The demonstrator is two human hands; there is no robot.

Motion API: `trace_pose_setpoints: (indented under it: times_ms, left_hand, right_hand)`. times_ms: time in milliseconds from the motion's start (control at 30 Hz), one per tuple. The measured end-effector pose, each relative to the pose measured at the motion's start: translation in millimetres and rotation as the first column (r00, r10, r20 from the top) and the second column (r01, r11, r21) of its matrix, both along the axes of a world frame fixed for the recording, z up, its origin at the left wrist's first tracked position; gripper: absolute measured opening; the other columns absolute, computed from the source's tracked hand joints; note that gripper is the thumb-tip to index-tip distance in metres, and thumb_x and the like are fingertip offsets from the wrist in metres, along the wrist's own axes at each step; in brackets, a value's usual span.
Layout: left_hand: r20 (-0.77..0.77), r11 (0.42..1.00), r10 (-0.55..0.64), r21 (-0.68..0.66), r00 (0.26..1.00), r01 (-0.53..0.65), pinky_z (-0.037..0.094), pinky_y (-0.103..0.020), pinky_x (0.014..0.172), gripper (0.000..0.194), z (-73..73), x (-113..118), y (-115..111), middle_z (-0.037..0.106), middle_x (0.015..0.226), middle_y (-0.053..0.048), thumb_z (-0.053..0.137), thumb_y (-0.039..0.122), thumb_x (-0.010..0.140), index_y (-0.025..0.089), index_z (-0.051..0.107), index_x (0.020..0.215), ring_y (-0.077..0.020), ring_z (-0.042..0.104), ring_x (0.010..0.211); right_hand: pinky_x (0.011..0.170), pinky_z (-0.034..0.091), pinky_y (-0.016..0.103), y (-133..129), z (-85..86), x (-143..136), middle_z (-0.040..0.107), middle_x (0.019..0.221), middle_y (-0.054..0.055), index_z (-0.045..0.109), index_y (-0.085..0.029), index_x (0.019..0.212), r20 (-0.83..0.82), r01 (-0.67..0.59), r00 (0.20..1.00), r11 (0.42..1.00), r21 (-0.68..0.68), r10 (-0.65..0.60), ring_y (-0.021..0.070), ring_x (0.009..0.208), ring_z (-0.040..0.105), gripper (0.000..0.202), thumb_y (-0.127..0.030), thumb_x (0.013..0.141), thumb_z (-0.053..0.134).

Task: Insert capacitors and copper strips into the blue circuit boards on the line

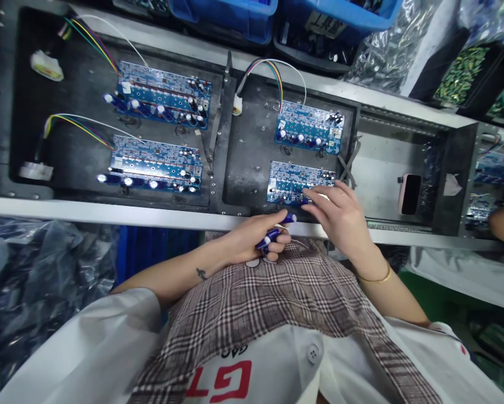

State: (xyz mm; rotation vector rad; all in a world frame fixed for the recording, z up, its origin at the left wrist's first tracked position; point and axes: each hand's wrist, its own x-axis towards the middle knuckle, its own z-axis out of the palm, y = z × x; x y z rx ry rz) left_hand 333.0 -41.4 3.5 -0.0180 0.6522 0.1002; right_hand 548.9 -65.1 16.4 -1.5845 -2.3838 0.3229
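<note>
"What is the left hand (pixel 256 234) gripping?"

"It's curling around several blue cylinders (pixel 292 218). Thumb and forefinger are pinching one; the others are nestling in the bent fingers. They're wearing deep-blue sleeves and showing pale round ends."

"And the right hand (pixel 343 217)?"

"Its thumb and forefinger are nearly meeting around a dark-blue part (pixel 305 200) at the lower edge of the near board (pixel 289 182). I can't tell whether they're pinching it or only touching it."

"How is that board looking?"

"Blue, with tiny pale components crowding its upper strip. Taking it as the clock's centre, the left hand is hovering at seven o'clock and the right hand is leaning in from four."

"Farther out?"

"A second board (pixel 308 128) is lying at twelve, trailing coloured wires (pixel 280 87). Two more boards (pixel 151 163) are lying at nine and ten, white-ended cylinders lining their lower sides. A pink-edged device (pixel 411 194) is resting at three, and a blue bin (pixel 224 22) is standing at eleven, beyond the black frame (pixel 217 196)."
</note>
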Motion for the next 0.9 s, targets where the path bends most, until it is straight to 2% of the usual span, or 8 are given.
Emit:
trace_pose_setpoints:
  times_ms: [67, 133, 233, 333, 433, 600, 733, 900]
  left_hand:
    - [0.001, 1.0, 0.012, -0.029, 1.0, -0.012, 0.03, -0.015, 0.04, 0.037, 0.6, 0.2, 0.0, 0.037, 0.06, 0.006, 0.047, 0.048, 0.099, 0.015, 0.05, 0.082, -0.0042, 0.031, 0.043]
    - [-0.02, 0.999, 0.04, -0.02, 0.999, -0.041, 0.032, -0.015, 0.041, 0.036, 1.2, 0.4, -0.5, 0.039, 0.064, 0.005, 0.048, 0.045, 0.1, 0.014, 0.051, 0.083, -0.0049, 0.037, 0.045]
    - [-0.091, 0.995, 0.099, 0.038, 0.991, -0.096, 0.046, -0.019, 0.051, 0.022, 1.2, -0.7, -1.6, 0.055, 0.081, -0.003, 0.047, 0.029, 0.1, 0.011, 0.057, 0.091, -0.01, 0.058, 0.063]
    - [-0.11, 0.991, 0.113, 0.085, 0.988, -0.104, 0.054, -0.025, 0.065, 0.017, 0.9, -3.3, -2.0, 0.062, 0.1, -0.01, 0.046, 0.015, 0.096, 0.009, 0.062, 0.101, -0.0142, 0.065, 0.079]
    - [-0.106, 0.994, 0.086, 0.072, 0.991, -0.079, 0.055, -0.028, 0.068, 0.021, 1.5, -5.7, -0.6, 0.063, 0.103, -0.011, 0.047, 0.018, 0.096, 0.009, 0.064, 0.104, -0.0148, 0.066, 0.079]
    - [-0.1, 0.995, 0.08, 0.061, 0.992, -0.074, 0.056, -0.031, 0.07, 0.023, 0.6, -9.0, 0.2, 0.063, 0.1, -0.01, 0.046, 0.018, 0.094, 0.011, 0.062, 0.109, -0.0161, 0.066, 0.08]
    - [-0.057, 0.989, 0.101, 0.113, 0.993, -0.094, 0.046, -0.021, 0.053, 0.024, -1.3, -11.5, -2.7, 0.06, 0.088, -0.007, 0.048, 0.016, 0.094, 0.011, 0.06, 0.113, -0.0117, 0.058, 0.067]
    - [-0.035, 0.978, 0.106, 0.186, 0.994, -0.097, 0.028, -0.015, 0.042, 0.024, 1.3, -10.3, -4.6, 0.054, 0.074, -0.003, 0.052, 0.033, 0.097, 0.011, 0.056, 0.105, -0.0068, 0.045, 0.052]
  right_hand:
    - [0.112, 0.043, 0.048, -2.3, 8.7, -8.2, 0.072, 0.116, 0.007, 0.059, -0.024, 0.131, -0.116, -0.072, 0.991, 0.996, -0.051, 0.066, 0.0206, 0.108, 0.067, 0.037, -0.03, 0.094, 0.061]
    - [0.114, 0.042, 0.046, -2.7, 9.7, -15.7, 0.073, 0.113, 0.005, 0.061, -0.024, 0.126, -0.172, -0.125, 0.979, 0.989, -0.079, 0.11, 0.0191, 0.109, 0.067, 0.031, -0.027, 0.095, 0.06]
    - [0.115, 0.04, 0.049, 1.7, -4.7, -19.8, 0.075, 0.105, 0.005, 0.066, -0.021, 0.112, -0.104, -0.021, 0.994, 0.998, -0.053, 0.015, 0.0192, 0.104, 0.068, 0.018, -0.022, 0.097, 0.055]
    - [0.116, 0.038, 0.052, 7.5, -21.8, -17.0, 0.075, 0.104, 0.005, 0.066, -0.02, 0.109, -0.03, 0.031, 0.999, 0.999, -0.043, -0.032, 0.0194, 0.099, 0.069, 0.017, -0.022, 0.097, 0.054]
    - [0.117, 0.037, 0.051, 9.8, -26.5, -14.9, 0.075, 0.104, 0.006, 0.066, -0.018, 0.109, -0.016, 0.02, 1.0, 1.0, -0.019, -0.021, 0.0189, 0.097, 0.07, 0.017, -0.022, 0.097, 0.055]
    - [0.115, 0.041, 0.05, 8.3, -20.4, -18.5, 0.075, 0.102, 0.007, 0.067, -0.015, 0.108, 0.005, -0.002, 1.0, 1.0, -0.005, 0.002, 0.019, 0.094, 0.07, 0.018, -0.02, 0.097, 0.053]
    - [0.116, 0.04, 0.052, 8.3, -20.8, -18.4, 0.074, 0.105, 0.009, 0.067, -0.014, 0.111, 0.074, -0.082, 0.994, 0.996, 0.036, 0.079, 0.0204, 0.101, 0.069, 0.021, -0.017, 0.097, 0.052]
    - [0.118, 0.036, 0.055, 11.1, -21.2, -12.3, 0.074, 0.11, 0.01, 0.065, -0.014, 0.119, 0.11, -0.248, 0.965, 0.964, 0.093, 0.238, 0.0229, 0.112, 0.065, 0.026, -0.014, 0.097, 0.05]
